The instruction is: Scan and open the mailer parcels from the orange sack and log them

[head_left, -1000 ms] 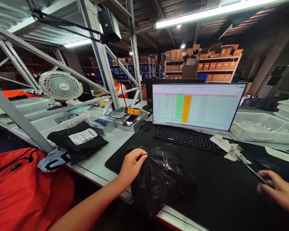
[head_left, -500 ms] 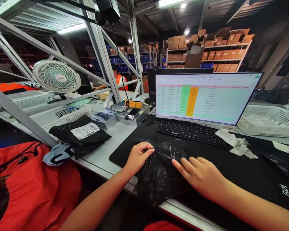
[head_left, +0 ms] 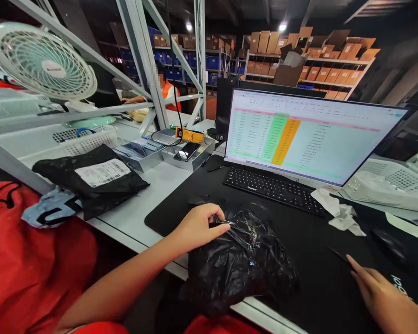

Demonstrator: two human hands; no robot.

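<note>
Right hand moved off black bag to its right, grip closed on slim dark tool; left hand nearer, pinching bag over desk front edge.

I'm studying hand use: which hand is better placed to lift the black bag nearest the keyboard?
Probably the left hand: its fingers pinch the black bag, while the right hand is away from it, holding a thin dark tool.

Right hand pulled away from black bag, now right over mat; thin dark tool visible again.
</note>
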